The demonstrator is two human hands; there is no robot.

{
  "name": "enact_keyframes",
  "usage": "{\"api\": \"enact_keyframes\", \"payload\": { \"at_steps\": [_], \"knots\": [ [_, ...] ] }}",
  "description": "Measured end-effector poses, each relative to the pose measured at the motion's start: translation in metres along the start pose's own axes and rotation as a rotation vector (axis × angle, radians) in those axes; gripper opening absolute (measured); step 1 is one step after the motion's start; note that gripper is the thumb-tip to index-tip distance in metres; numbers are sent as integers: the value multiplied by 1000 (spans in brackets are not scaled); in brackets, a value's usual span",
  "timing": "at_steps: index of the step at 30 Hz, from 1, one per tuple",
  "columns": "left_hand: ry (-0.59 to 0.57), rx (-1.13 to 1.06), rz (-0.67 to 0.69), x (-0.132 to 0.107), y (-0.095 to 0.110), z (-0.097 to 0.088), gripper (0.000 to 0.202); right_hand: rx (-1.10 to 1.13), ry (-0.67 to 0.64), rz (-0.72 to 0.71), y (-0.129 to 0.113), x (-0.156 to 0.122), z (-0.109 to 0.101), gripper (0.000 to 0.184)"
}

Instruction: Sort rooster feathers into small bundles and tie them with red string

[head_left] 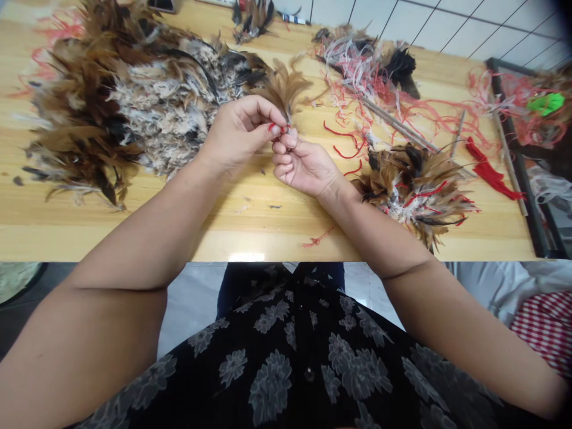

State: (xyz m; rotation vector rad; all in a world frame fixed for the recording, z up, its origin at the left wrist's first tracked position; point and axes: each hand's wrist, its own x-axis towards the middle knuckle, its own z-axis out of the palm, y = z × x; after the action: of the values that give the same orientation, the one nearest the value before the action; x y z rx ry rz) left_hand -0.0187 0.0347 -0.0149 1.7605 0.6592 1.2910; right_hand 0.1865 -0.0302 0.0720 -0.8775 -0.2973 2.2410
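Note:
My left hand and my right hand meet over the middle of the wooden table. Both pinch the base of a small bunch of brown feathers, which fans upward from my fingertips. A bit of red string shows at my left fingertips. My right fingers are curled under the bunch's stem. A big heap of brown, black and white feathers lies just left of my left hand.
A smaller feather bundle with red ties lies right of my right wrist. Tangled red and white strings with thin sticks spread at the back right. A dark-framed tray stands at the right edge. Loose red string pieces lie near the front.

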Motion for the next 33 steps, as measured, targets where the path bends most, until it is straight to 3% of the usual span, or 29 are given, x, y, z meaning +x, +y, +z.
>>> {"api": "enact_keyframes", "payload": {
  "at_steps": [10, 19, 27, 33],
  "knots": [
    [-21, 38, 20, -4, 6, -2, 52, 12, 24, -17, 2, -1, 3, 45],
    [133, 368, 193, 1, 0, 7, 28, 56, 83, -10, 8, 2, 8, 44],
    [78, 366, 132, -6, 10, 0, 14, 97, 112, 1, 11, 2, 12, 50],
    [119, 366, 115, -3, 4, 4, 12, 124, 94, 15, 12, 2, 11, 55]
  ]
}}
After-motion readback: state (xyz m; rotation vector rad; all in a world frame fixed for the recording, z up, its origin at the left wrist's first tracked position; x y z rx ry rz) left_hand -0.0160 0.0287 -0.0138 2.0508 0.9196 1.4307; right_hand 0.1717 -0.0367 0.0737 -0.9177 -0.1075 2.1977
